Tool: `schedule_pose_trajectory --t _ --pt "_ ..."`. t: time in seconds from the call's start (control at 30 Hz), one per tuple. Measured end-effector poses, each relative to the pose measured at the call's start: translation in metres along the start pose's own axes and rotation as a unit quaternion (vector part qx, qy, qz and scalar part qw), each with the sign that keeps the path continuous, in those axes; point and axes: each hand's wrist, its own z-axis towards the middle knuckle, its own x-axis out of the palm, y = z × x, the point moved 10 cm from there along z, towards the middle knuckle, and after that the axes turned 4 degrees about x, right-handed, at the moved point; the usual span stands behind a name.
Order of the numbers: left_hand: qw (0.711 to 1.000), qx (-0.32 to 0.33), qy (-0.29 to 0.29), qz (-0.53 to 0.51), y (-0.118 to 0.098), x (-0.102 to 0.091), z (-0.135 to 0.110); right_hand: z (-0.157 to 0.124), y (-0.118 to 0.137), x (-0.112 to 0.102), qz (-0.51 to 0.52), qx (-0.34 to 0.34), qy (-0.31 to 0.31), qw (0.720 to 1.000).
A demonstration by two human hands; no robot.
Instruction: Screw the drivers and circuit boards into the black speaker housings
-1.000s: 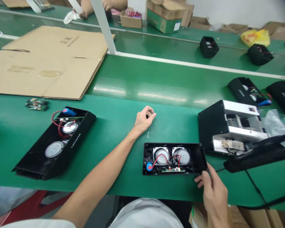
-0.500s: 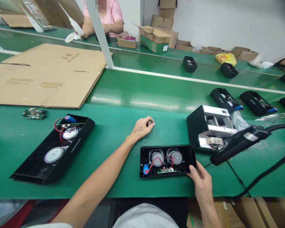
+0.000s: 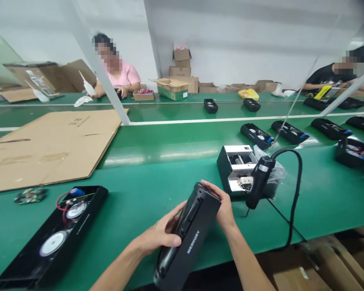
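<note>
Left hand [image 3: 159, 235] pinches the left side of a long black plastic casing [image 3: 197, 226], right hand [image 3: 226, 208] grips its far end, tilted over the green bench [image 3: 145, 202] near edge; I'd keep both grips snug.

Flattened cardboard [image 3: 54, 147] (with print) lies beside a white post [image 3: 106, 83]

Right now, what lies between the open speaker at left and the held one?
In the head view, green table beside the open speaker, then the left hand, its grip on the held speaker.
</note>
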Motion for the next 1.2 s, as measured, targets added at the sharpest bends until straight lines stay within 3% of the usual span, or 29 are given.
schedule_pose_trajectory --t 0.07,0.13,0.2,0.27,0.33,0.4,0.63,0.7,0.77,0.83,0.9,0.97,1.07,1.2 --pt "0.996 -0.001 -0.061 0.062 -0.014 -0.010 -0.011 -0.006 -0.003 -0.006 0.001 -0.009 0.003 1.000" --pt "0.972 -0.004 -0.138 0.190 -0.040 -0.031 -0.018 -0.016 -0.008 -0.024 -0.012 -0.017 -0.014 1.000" --pt "0.909 -0.015 -0.223 0.352 -0.073 -0.055 -0.024 -0.026 -0.020 -0.048 -0.044 -0.008 -0.046 0.998" --pt "0.824 -0.050 -0.272 0.495 -0.097 -0.073 -0.026 -0.035 -0.034 -0.071 -0.084 0.004 -0.076 0.994" --pt "0.762 -0.102 -0.265 0.582 -0.103 -0.083 -0.022 -0.042 -0.046 -0.088 -0.114 0.007 -0.096 0.989" --pt "0.735 -0.141 -0.243 0.617 -0.098 -0.089 -0.018 -0.047 -0.053 -0.098 -0.130 -0.002 -0.106 0.986" --pt "0.734 -0.130 -0.270 0.610 -0.090 -0.101 -0.024 -0.052 -0.057 -0.098 -0.180 -0.033 -0.098 0.978" --pt "0.750 -0.114 -0.278 0.589 -0.089 -0.107 -0.025 -0.052 -0.059 -0.098 -0.193 -0.027 -0.093 0.976" --pt "0.796 -0.092 -0.296 0.520 -0.088 -0.116 -0.028 -0.052 -0.060 -0.099 -0.201 -0.024 -0.092 0.975" --pt "0.864 -0.074 -0.317 0.384 -0.078 -0.128 -0.034 -0.053 -0.061 -0.100 -0.203 -0.025 -0.092 0.974" --pt "0.932 -0.041 -0.310 0.182 -0.061 -0.131 -0.039 -0.054 -0.060 -0.101 -0.205 -0.028 -0.095 0.974" --pt "0.960 0.017 -0.277 -0.045 -0.046 -0.127 -0.040 -0.055 -0.060 -0.101 -0.211 -0.031 -0.094 0.972" --pt "0.927 0.097 -0.246 -0.265 -0.029 -0.124 -0.043 -0.056 -0.059 -0.100 -0.234 -0.039 -0.086 0.968" --pt "0.890 0.166 -0.228 -0.359 -0.017 -0.127 -0.041 -0.056 -0.058 -0.096 -0.279 -0.062 -0.077 0.955"
